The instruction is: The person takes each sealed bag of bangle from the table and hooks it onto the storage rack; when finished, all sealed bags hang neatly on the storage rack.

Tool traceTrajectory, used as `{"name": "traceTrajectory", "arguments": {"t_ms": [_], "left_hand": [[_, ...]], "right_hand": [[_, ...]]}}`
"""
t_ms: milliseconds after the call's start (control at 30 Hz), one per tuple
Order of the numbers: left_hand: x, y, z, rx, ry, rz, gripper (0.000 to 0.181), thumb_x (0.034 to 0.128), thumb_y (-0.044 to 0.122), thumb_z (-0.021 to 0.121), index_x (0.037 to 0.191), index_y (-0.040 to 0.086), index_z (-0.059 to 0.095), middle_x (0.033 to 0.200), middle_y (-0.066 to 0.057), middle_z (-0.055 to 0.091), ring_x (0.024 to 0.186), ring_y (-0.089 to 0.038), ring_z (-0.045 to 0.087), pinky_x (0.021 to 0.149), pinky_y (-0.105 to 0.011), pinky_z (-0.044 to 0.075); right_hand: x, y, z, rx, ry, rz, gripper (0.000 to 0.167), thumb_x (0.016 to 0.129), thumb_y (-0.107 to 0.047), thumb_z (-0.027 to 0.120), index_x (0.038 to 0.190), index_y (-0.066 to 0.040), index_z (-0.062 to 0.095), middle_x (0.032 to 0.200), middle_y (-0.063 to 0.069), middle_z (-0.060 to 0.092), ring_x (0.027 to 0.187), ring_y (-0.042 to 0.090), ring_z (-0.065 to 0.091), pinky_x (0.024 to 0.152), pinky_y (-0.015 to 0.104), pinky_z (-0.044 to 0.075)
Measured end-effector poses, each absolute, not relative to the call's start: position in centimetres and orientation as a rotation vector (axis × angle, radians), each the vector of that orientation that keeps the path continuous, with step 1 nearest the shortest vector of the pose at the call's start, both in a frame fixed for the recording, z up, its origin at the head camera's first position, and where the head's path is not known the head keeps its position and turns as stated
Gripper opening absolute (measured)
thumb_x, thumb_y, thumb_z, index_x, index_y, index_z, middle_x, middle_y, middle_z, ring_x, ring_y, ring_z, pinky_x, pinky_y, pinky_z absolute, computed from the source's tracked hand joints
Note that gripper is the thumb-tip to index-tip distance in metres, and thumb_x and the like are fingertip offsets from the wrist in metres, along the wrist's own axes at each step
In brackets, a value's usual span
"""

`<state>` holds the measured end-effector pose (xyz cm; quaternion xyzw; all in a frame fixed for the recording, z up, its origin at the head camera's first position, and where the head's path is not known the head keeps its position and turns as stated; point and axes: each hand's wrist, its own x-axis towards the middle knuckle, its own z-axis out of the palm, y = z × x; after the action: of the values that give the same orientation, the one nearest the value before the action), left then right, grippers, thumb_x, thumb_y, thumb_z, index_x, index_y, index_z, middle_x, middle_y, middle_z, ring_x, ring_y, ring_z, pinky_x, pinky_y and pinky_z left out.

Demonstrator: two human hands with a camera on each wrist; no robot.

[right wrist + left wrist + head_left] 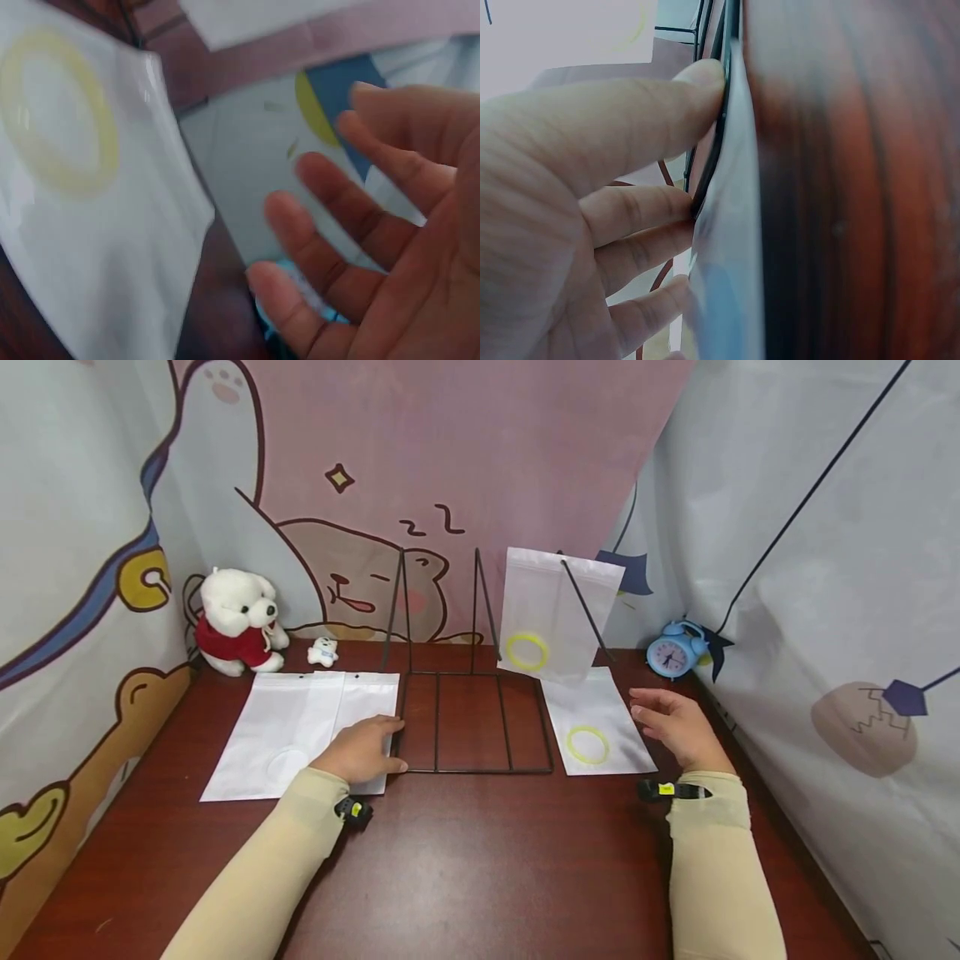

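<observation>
My left hand (362,750) is at the near left corner of a black wire rack (480,771). Its thumb and fingertips touch the rack's wire, fairly straight, in the left wrist view. Under and beside that hand lie overlapping white zip bags (277,718), one showing a clear round window. A white zip bag (558,602) with a yellow ring hangs on the rack's right prong. Below it, a flat bag (607,714) with a yellow ring (588,745) lies partly hidden. My right hand (682,731) hovers right of this bag, holding nothing, fingers loosely bent.
A white plush dog (236,618) in red and a small white figurine (322,652) stand at the back left. A blue alarm clock (672,652) stands at the back right, near the curtain wall. The rack's other upright prongs (476,602) carry no bag.
</observation>
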<state>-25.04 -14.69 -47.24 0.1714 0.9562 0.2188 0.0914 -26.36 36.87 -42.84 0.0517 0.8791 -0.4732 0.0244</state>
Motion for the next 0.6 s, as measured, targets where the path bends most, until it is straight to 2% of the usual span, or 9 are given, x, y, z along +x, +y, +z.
{"name": "traceTrajectory", "arguments": {"t_ms": [133,333,600], "left_hand": [[-25.1,-14.7,-47.2,0.503,2.841,0.654,0.077,0.0905,0.032,0.083,0.153,0.0,0.052,0.16,-0.019,0.049,0.149,-0.042,0.044,0.12,-0.058,0.039],[-25.0,-14.7,-47.2,0.508,2.843,0.655,0.077,0.0905,0.032,0.083,0.153,-0.001,0.052,0.16,-0.02,0.049,0.149,-0.042,0.044,0.12,-0.059,0.039],[-25.1,-14.6,-47.3,0.513,2.846,0.653,0.078,0.0904,0.032,0.083,0.154,-0.001,0.052,0.16,-0.02,0.049,0.149,-0.042,0.045,0.12,-0.058,0.039]], "right_hand": [[-26.5,38.4,-43.7,0.181,2.708,-1.3,0.054,0.106,-0.036,0.065,0.152,-0.011,0.055,0.15,0.02,0.059,0.131,0.04,0.06,0.111,0.06,0.049],[-26.8,39.6,-44.6,0.149,2.695,-1.096,0.051,0.103,-0.034,0.069,0.149,-0.013,0.059,0.145,0.02,0.061,0.126,0.039,0.058,0.106,0.062,0.051],[-26.9,39.3,-45.0,0.118,2.746,-0.917,0.059,0.098,-0.032,0.076,0.15,-0.011,0.057,0.138,0.024,0.058,0.12,0.041,0.054,0.098,0.056,0.056]]}}
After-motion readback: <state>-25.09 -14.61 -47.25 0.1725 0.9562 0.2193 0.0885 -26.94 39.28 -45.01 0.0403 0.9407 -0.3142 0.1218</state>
